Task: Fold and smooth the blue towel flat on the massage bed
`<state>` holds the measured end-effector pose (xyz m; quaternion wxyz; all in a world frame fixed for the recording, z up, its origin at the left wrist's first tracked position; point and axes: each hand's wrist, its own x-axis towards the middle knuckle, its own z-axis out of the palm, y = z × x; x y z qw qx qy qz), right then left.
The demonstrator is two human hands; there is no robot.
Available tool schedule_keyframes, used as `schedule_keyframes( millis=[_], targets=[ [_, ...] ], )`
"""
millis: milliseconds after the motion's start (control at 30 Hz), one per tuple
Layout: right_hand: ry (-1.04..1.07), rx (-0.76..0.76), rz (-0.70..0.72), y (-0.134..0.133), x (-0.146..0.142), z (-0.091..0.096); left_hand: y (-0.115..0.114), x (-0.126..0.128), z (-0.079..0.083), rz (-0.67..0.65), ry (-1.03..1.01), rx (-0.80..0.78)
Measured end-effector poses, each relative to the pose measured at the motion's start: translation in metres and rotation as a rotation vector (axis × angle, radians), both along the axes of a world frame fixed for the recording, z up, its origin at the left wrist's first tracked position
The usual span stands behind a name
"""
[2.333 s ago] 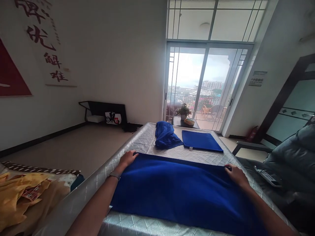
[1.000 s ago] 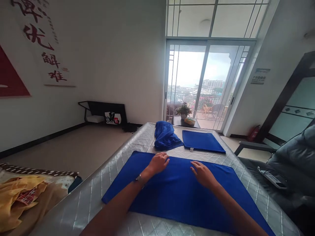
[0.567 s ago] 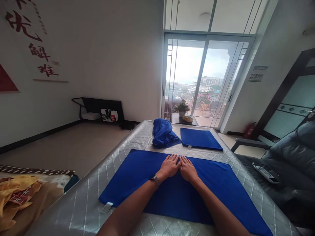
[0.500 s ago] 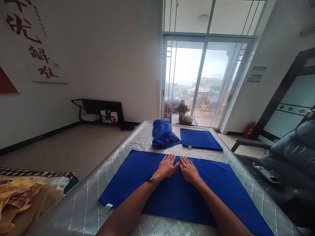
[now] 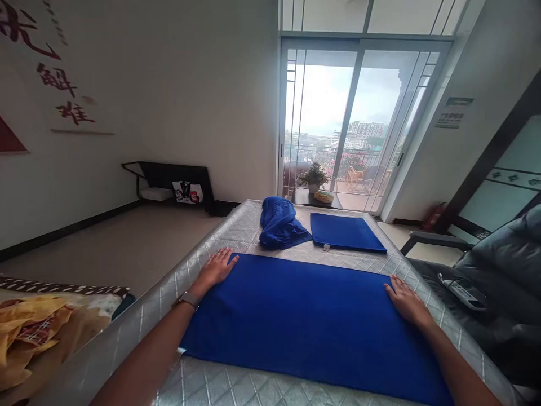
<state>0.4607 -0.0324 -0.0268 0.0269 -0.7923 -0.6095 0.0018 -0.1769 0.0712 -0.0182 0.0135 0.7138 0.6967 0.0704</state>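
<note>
A blue cloth (image 5: pixel 308 321) lies spread flat across the silver quilted mattress (image 5: pixel 228 378) in front of me. On its far left corner rests my left hand (image 5: pixel 217 268), palm down with fingers stretched out and a watch on the wrist. My right hand (image 5: pixel 406 299) lies flat at the far right corner, its fingers extended. Neither hand grips anything. Beyond the cloth sits a crumpled blue cloth (image 5: pixel 281 223), and to its right a neatly folded blue cloth (image 5: pixel 346 231) with a small white tag.
A dark armchair (image 5: pixel 507 282) with a power strip (image 5: pixel 462 292) on its seat stands at the right. Yellow cloth (image 5: pixel 31 332) lies at lower left. A small table (image 5: pixel 304 198) with a potted plant (image 5: pixel 314 177) stands before the glass sliding door.
My hands have slid apart from the middle of the cloth's far edge, the left to the left corner and the right to the right corner. The view has tilted down slightly.
</note>
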Motion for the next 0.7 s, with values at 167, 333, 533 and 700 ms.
schedule_keyframes(
  millis=[167,333,533,700],
  targets=[
    [-0.019,0.0,0.018,0.005,0.004,-0.008,0.001,-0.005,-0.005,-0.024,0.019,0.036],
    [-0.066,0.011,0.021,0.001,0.001,-0.003,-0.002,-0.002,-0.003,-0.028,0.014,0.055],
    [-0.174,0.15,0.041,-0.011,-0.037,0.031,-0.003,0.001,0.0,-0.006,0.014,0.044],
    [0.022,0.245,0.335,-0.012,-0.139,0.065,-0.002,0.002,-0.001,-0.005,0.011,0.061]
  ],
)
